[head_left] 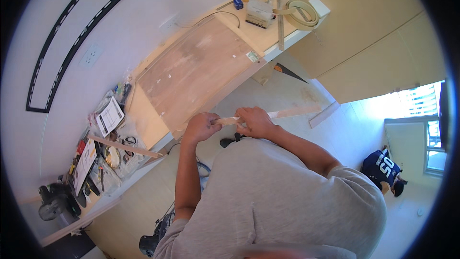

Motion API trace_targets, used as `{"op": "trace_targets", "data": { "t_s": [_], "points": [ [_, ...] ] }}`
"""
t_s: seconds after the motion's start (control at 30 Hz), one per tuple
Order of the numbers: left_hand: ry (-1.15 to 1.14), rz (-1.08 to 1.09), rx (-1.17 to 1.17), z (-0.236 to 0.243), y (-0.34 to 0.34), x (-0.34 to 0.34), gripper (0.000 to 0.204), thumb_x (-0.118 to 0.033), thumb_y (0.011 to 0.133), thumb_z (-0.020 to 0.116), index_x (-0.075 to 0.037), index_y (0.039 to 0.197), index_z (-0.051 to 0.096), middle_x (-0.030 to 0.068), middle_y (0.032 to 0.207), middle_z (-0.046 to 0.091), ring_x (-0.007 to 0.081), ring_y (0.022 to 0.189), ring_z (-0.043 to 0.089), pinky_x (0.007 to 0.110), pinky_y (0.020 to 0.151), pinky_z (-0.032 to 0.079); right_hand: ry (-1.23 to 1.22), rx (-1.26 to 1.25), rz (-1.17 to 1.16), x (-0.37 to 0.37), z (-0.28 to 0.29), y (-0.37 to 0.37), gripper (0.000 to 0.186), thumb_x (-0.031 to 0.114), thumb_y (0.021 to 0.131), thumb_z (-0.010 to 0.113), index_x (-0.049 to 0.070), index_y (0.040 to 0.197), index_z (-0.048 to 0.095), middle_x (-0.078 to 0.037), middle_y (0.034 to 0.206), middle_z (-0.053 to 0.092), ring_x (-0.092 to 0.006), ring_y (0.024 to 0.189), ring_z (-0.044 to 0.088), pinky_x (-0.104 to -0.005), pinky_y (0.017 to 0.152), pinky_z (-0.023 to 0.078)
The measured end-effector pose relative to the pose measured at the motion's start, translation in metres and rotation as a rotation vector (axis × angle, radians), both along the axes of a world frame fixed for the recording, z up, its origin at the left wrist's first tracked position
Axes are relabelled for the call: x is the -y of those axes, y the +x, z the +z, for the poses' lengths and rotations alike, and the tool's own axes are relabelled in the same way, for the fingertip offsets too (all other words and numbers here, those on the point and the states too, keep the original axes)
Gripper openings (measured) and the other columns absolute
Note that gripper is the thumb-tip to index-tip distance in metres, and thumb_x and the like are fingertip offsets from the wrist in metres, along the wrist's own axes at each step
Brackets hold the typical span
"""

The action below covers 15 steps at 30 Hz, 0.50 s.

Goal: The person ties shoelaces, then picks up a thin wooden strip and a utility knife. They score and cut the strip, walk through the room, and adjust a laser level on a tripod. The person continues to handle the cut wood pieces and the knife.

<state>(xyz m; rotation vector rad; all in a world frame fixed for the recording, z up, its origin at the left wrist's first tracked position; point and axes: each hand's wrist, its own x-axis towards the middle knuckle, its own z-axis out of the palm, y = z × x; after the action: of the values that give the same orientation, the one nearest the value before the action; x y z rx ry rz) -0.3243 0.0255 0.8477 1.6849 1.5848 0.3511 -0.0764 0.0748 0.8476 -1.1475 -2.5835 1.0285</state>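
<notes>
A long, narrow wood strip (298, 111) crosses in front of my body and reaches out to the right, with a whitish stretch just past my right hand. My left hand (203, 127) grips its left end, with the fingers curled and the thumb along it. Close beside, my right hand (256, 122) pinches the same strip between thumb and fingers. Both hands are just off the front edge of a long counter, where a brown wood panel (196, 69) lies flat. What the fingertips press on underneath is hidden.
A coiled beige band (306, 15), clear plastic box (259, 12) and metal ruler (281, 24) lie on the counter's far end. Scissors, papers and tools clutter its left end, near a black power tool (57, 205). A handsaw (290, 72) sits beyond the strip. Another person (382, 167) is at right.
</notes>
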Motion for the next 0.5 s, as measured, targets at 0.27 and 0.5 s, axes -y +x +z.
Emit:
{"op": "trace_targets", "data": {
  "t_s": [0.27, 0.5],
  "points": [
    [0.049, -0.140, -0.165, -0.007, 0.080, -0.051, 0.042, -0.030, 0.084, 0.078, -0.005, 0.117, 0.071, 0.0154, 0.098, 0.072, 0.0327, 0.101, 0.066, 0.043, 0.091, 0.048, -0.078, 0.030, -0.166, -0.024, -0.012, 0.078, 0.033, 0.032, 0.084, 0.064, 0.010, 0.108, 0.061, -0.015, 0.098, 0.069, -0.0369, 0.093, 0.066, -0.0495, 0.083, 0.051],
    [0.714, 0.159, 0.055, -0.009, 0.163, -0.074, 0.039, -0.019, 0.085, 0.076, -0.006, 0.121, 0.066, 0.0143, 0.110, 0.068, 0.0351, 0.108, 0.061, 0.047, 0.097, 0.043, -0.172, 0.097, -0.367, -0.069, -0.066, 0.180, 0.033, 0.032, 0.085, 0.064, 0.008, 0.108, 0.063, -0.020, 0.096, 0.072, -0.0409, 0.090, 0.069, -0.0507, 0.079, 0.054]
  ]
}}
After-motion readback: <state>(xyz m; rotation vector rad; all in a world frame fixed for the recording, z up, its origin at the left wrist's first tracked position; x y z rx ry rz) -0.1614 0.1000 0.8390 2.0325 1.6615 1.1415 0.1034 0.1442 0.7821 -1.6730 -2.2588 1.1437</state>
